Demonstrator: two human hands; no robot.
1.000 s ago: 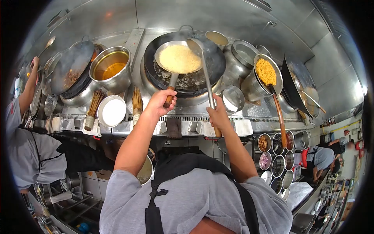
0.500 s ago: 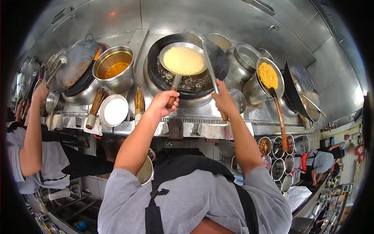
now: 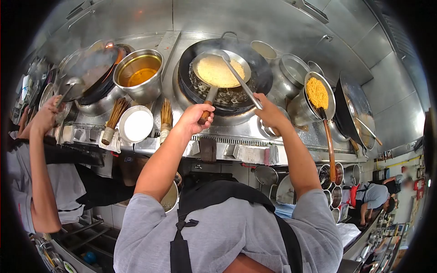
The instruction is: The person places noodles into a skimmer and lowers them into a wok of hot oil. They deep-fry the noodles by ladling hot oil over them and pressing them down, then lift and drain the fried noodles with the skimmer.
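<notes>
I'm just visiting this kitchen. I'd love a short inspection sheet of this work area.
Surface: steel counter, crowded.
Job's things: wooden-handled vessel of pale yellow food, over a black wok with bubbly liquid; ladle reaching across it, contact with the food unclear.
Clutter: pot of amber liquid; bowl with white contents; straw brushes; yellow noodles.
Grip: left hand closed on the vessel's handle; right hand closed on the ladle's.
Cables: nothing seen.
Surroundings: steel wall; co-worker's hand at left; another person at far right.
</notes>
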